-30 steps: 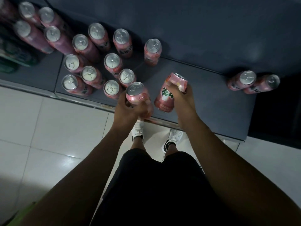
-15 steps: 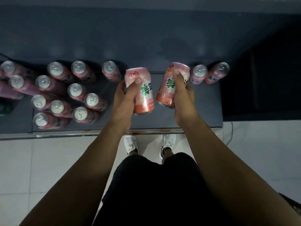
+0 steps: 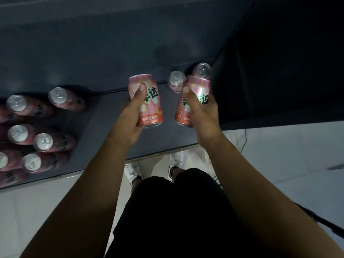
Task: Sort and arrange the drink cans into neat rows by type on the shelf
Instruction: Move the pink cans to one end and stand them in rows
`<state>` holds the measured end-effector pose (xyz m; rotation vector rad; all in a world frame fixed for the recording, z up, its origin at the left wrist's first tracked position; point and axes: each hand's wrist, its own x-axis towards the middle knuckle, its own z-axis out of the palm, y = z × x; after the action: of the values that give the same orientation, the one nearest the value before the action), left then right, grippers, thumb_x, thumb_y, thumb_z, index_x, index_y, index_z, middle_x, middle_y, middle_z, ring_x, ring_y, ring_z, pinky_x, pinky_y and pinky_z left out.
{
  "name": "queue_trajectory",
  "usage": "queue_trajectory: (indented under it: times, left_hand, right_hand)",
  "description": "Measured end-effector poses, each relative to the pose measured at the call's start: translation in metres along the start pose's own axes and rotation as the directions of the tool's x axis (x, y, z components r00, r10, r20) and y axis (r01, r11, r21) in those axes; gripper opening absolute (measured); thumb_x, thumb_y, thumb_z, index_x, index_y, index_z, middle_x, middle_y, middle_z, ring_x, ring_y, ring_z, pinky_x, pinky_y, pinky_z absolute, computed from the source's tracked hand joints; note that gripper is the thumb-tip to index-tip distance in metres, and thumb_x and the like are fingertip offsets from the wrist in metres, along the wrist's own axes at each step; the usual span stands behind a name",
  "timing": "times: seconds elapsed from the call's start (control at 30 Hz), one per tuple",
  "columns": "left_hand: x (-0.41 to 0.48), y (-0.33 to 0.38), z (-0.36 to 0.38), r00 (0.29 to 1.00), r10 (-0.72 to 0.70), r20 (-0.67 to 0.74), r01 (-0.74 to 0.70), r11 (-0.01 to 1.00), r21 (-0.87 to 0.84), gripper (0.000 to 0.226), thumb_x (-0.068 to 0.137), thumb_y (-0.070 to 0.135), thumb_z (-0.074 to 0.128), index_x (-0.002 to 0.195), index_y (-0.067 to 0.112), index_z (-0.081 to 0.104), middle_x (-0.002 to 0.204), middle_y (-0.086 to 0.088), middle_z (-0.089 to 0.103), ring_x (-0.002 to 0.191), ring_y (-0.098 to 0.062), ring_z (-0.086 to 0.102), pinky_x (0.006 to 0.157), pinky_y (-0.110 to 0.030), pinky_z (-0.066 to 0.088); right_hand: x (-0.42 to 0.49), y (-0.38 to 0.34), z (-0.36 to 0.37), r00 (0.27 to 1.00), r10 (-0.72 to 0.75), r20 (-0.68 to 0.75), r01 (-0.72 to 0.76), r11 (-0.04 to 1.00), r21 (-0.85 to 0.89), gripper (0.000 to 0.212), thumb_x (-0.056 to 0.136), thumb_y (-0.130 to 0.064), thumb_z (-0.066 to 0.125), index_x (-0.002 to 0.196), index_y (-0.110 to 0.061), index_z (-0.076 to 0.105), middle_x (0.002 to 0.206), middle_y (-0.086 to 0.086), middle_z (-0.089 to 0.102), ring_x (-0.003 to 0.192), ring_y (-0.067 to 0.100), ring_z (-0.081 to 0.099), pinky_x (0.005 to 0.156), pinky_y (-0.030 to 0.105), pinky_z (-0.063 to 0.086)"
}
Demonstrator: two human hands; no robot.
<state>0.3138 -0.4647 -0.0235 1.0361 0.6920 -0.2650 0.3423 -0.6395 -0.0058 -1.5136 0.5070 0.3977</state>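
A pink aluminium can point(image 3: 151, 107) wrapped in the curled fingers of the left hand point(image 3: 130, 118) and a second pink can point(image 3: 197, 88), wrapped likewise in the right hand point(image 3: 204, 116), have been carried rightward above the dark grey shelf point(image 3: 104, 112). Bare shelf is left towards the clustered cans point(image 3: 44, 142); two standing cans point(image 3: 176, 81) are crowded against the right edge.

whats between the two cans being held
In the head view, bare shelf shows between the left can and the right can, with one standing can farther back in the gap.

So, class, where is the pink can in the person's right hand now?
In the head view, the pink metal drink can is held in the right hand over the right end of the dark shelf, just before two standing pink cans.
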Motion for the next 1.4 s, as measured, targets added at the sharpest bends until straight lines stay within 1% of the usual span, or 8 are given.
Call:
queue_trajectory:
  times: [0.17,0.4,0.6,0.77,1.0,1.13,1.23,1.4]
  left_hand:
    - [0.037,-0.014,0.025,0.992,0.1,-0.073,-0.083,0.975,0.207,0.043,0.073,0.027,0.084,0.111,0.018,0.066,0.093,0.004,0.076,0.085,-0.012,0.074,0.074,-0.036,0.059]
    - [0.099,-0.041,0.027,0.98,0.2,-0.02,-0.182,0.925,0.334,0.075,0.056,0.021,0.089,0.125,0.009,0.061,0.113,-0.009,0.073,0.105,-0.025,0.07,0.091,-0.042,0.059]
    - [0.113,-0.06,0.026,0.979,0.177,0.105,-0.205,0.868,0.451,0.064,0.056,-0.002,0.085,0.107,0.028,0.061,0.093,0.018,0.073,0.09,0.002,0.067,0.079,-0.021,0.055]
    - [0.123,-0.071,0.038,0.966,0.193,0.17,-0.25,0.855,0.454,0.061,0.063,-0.018,0.082,0.116,0.004,0.061,0.098,0.002,0.07,0.09,-0.003,0.067,0.078,-0.021,0.054]
    - [0.13,-0.095,0.042,0.977,0.182,0.11,-0.212,0.887,0.41,0.086,0.055,0.001,0.091,0.127,-0.015,0.048,0.12,-0.029,0.065,0.106,-0.028,0.066,0.086,-0.046,0.06]
    - [0.127,-0.102,0.051,0.979,0.196,0.05,-0.198,0.88,0.432,0.083,0.054,-0.002,0.087,0.127,0.002,0.048,0.12,-0.007,0.067,0.11,-0.017,0.067,0.089,-0.042,0.06]
    - [0.13,-0.108,0.057,0.975,0.218,0.053,-0.217,0.859,0.463,0.079,0.058,-0.003,0.091,0.126,0.002,0.052,0.124,-0.017,0.066,0.117,-0.032,0.066,0.091,-0.052,0.059]
    - [0.131,-0.114,0.061,0.966,0.253,0.056,-0.247,0.836,0.49,0.083,0.062,-0.004,0.088,0.132,-0.009,0.043,0.129,-0.028,0.059,0.119,-0.039,0.063,0.087,-0.04,0.059]
  right_hand:
    - [0.028,0.002,-0.028,0.999,-0.032,-0.017,0.031,0.999,-0.023,0.032,0.09,-0.027,0.077,0.115,-0.012,0.065,0.085,-0.009,0.072,0.078,0.004,0.072,0.072,0.024,0.059]
    - [0.069,0.017,-0.053,0.991,-0.104,-0.088,0.097,0.992,-0.077,0.025,0.087,-0.017,0.081,0.107,-0.017,0.065,0.089,-0.008,0.072,0.08,0.0,0.071,0.071,0.018,0.056]
    - [0.098,0.032,-0.061,0.983,-0.122,-0.14,0.104,0.986,-0.13,0.05,0.076,-0.014,0.089,0.118,-0.012,0.061,0.1,-0.003,0.073,0.088,0.005,0.072,0.075,0.019,0.056]
    - [0.116,0.044,-0.067,0.983,-0.154,-0.097,0.137,0.977,-0.162,0.05,0.074,-0.003,0.087,0.111,-0.02,0.058,0.095,-0.007,0.07,0.081,0.0,0.07,0.072,0.017,0.054]
    - [0.131,0.059,-0.074,0.974,-0.219,-0.057,0.202,0.955,-0.217,0.052,0.071,-0.007,0.089,0.115,-0.012,0.061,0.107,0.003,0.073,0.096,0.011,0.071,0.081,0.024,0.056]
    - [0.135,0.067,-0.075,0.98,-0.188,-0.061,0.169,0.958,-0.232,0.056,0.067,-0.008,0.089,0.116,-0.009,0.062,0.108,0.005,0.074,0.099,0.016,0.072,0.088,0.04,0.06]
    - [0.136,0.072,-0.07,0.974,-0.222,-0.05,0.198,0.936,-0.292,0.058,0.06,-0.019,0.09,0.111,-0.012,0.063,0.107,0.006,0.074,0.099,0.021,0.073,0.091,0.05,0.058]
    - [0.139,0.08,-0.07,0.966,-0.251,-0.059,0.212,0.903,-0.373,0.057,0.056,-0.029,0.091,0.103,-0.027,0.059,0.106,0.002,0.072,0.097,0.019,0.072,0.085,0.05,0.059]
